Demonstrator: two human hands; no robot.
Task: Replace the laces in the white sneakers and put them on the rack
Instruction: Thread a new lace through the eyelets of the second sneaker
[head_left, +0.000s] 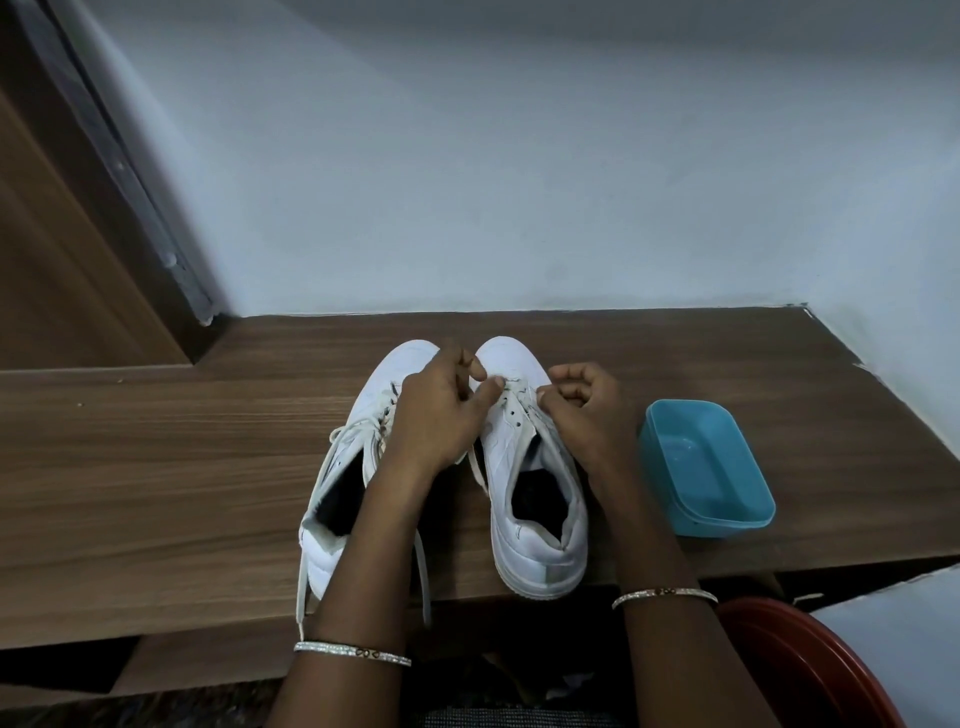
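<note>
Both wrists, each wearing a bangle (353, 653), lead up to hands working at the lowest eyelets of the right sneaker (524, 525).

Left hand (436, 415) and right hand (584, 410) have their fingers curled, thumbs tipped toward each other over the bottom rows of eyelets. A short bit of lace shows between the thumbs, but I cannot tell whether either hand actually pinches it. Back from the thumbs, toward the wrists, the eyelets stand bare. Beside it, the left sneaker (348, 483) lies partly under the left palm and outward of it, its loose lace (340, 434) trailing over the near edge of the wooden shelf (156, 467). Just outside the right hand's knuckles sits a blue tub (727, 499), apart from the shoes.
</note>
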